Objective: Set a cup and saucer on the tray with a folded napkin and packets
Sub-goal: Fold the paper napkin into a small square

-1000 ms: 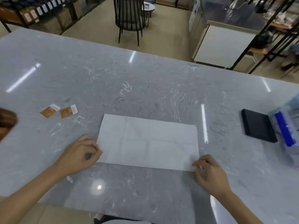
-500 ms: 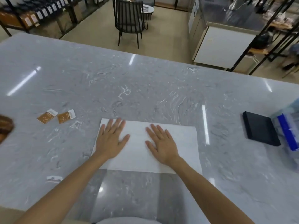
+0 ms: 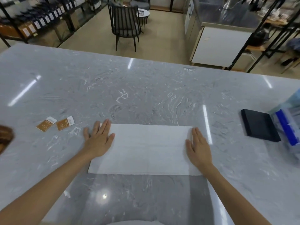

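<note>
A white paper napkin (image 3: 146,150) lies flat as a wide rectangle on the grey marble counter (image 3: 146,95), close to the near edge. My left hand (image 3: 99,140) presses flat on its left end, fingers straight. My right hand (image 3: 198,148) presses flat on its right end in the same way. Two small brown-and-white packets (image 3: 55,123) lie side by side on the counter, left of the napkin. At the far left edge a brown wooden thing (image 3: 5,137) pokes into view, mostly cut off. No cup or saucer is in view.
A flat black block (image 3: 259,127) lies at the right of the counter, beside a clear plastic box with a blue part (image 3: 289,125). Beyond the counter stand a black chair (image 3: 125,25), shelving and a white cabinet (image 3: 220,44).
Both hands have slid outward from the middle of the napkin to its two ends, staying flat. A second ago they pinched its near corners. The napkin now looks smoothed.
</note>
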